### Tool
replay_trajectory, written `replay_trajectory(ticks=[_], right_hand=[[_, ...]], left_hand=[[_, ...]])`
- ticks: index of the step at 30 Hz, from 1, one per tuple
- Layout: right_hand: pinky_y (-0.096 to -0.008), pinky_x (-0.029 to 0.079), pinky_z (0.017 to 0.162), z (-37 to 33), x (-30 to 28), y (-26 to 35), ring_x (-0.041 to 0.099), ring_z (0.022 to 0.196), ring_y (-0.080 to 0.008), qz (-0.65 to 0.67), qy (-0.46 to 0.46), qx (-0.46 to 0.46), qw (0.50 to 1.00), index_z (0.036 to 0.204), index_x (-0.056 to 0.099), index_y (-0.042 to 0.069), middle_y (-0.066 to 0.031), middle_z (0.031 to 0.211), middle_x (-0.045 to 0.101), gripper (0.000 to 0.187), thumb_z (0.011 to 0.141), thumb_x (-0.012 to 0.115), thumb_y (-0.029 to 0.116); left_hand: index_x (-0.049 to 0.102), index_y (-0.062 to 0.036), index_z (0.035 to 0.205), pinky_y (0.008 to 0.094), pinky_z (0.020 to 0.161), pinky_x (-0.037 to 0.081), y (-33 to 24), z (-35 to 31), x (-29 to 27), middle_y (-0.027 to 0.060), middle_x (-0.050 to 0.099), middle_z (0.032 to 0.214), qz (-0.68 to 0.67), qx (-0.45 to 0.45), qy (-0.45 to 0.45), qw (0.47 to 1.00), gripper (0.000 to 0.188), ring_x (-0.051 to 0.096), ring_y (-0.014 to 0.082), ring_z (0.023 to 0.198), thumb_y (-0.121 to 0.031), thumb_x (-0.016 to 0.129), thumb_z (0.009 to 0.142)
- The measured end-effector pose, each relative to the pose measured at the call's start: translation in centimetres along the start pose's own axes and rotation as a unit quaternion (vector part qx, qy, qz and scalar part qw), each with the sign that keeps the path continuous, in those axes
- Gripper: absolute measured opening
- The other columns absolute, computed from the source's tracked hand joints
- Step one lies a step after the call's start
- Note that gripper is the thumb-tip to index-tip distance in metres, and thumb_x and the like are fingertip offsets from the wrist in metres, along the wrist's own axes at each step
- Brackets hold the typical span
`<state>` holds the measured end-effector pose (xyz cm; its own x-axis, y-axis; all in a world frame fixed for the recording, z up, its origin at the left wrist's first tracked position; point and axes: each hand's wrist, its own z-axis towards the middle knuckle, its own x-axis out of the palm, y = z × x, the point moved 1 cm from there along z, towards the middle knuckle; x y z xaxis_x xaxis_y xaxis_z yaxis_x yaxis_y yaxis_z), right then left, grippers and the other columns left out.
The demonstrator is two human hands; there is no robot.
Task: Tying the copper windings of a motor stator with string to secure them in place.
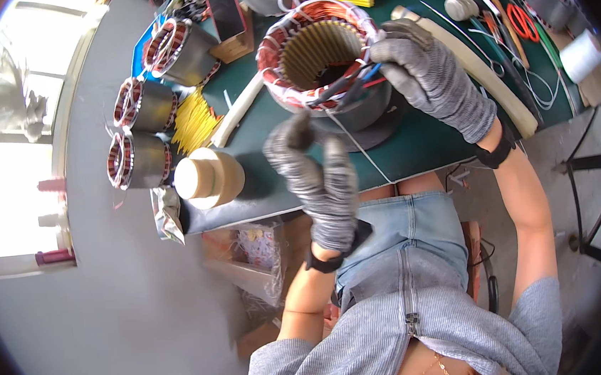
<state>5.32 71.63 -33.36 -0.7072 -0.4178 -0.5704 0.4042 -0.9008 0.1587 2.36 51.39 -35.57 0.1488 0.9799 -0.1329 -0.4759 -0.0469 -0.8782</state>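
A motor stator [372, 106] stands upright on the bench in front of me, its bore facing up. Red-brown copper windings [276, 50] tied with white lacing ring its top. Dark and blue sleeved lead wires [348, 83] cross the near right rim toward my right hand [429, 69]. That gloved hand is closed on the wires at the rim; its fingertips are partly hidden. Below the near left rim, my gloved left hand [317, 179] has bent fingers, with a gap between thumb and fingers and nothing visible in it. A white cord [360, 146] runs from the rim to the bench edge.
Smaller wound stators [192, 54] line the left side, near yellow strips [195, 122] and a cream stepped cylinder [224, 176]. A phone [226, 12] leans behind. Pale wooden bars [479, 65] flank the large stator. Right are scissors [520, 23], a mallet head [461, 8] and white thread [581, 56].
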Motion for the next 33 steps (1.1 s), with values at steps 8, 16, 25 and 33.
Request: replay_trajectory(ticks=[8,16,25,33], right_hand=[[-0.0389,0.042,0.091,1.7,-0.6,0.2,0.054,0.103,-0.0313,0.027,0.067,0.023,0.997,0.109,0.063,0.015,-0.0120,0.105,0.059,0.028,0.082,0.054,0.012],[-0.0364,0.041,0.091,1.9,-0.9,0.2,0.054,0.100,-0.0290,0.050,0.052,0.032,0.997,0.102,0.064,0.010,-0.0102,0.098,0.062,0.021,0.085,0.053,0.011],[-0.0411,0.041,0.087,2.7,-0.6,2.9,0.052,0.098,-0.0336,-0.046,0.042,0.039,0.997,0.103,0.055,0.008,-0.0143,0.099,0.055,0.041,0.065,0.070,0.016],[-0.0420,0.046,0.081,2.8,1.4,5.9,0.050,0.096,-0.0328,-0.167,0.003,0.143,0.975,0.101,0.051,0.005,-0.0155,0.099,0.051,0.054,0.060,0.075,0.029]], left_hand=[[0.038,-0.0005,0.132,0.0314,0.091,0.040,-1.6,-1.7,3.1,0.0149,0.036,0.117,-0.033,-0.022,0.009,0.999,0.058,0.043,0.0226,0.106,-0.003,0.054,0.077],[0.039,-0.0025,0.132,0.0306,0.091,0.038,-2.0,-2.3,4.5,0.0123,0.039,0.116,-0.035,0.019,-0.031,0.999,0.060,0.046,0.0199,0.100,0.001,0.052,0.074],[0.048,-0.0042,0.123,0.0404,0.097,0.034,-0.3,0.1,2.7,0.0167,0.043,0.117,0.065,0.138,-0.089,0.984,0.046,0.042,0.0328,0.112,-0.002,0.049,0.078],[0.057,-0.0063,0.113,0.0475,0.108,0.017,2.0,6.1,0.9,0.0088,0.060,0.097,0.128,0.353,0.081,0.923,0.041,0.048,0.0285,0.109,-0.009,0.046,0.074]])
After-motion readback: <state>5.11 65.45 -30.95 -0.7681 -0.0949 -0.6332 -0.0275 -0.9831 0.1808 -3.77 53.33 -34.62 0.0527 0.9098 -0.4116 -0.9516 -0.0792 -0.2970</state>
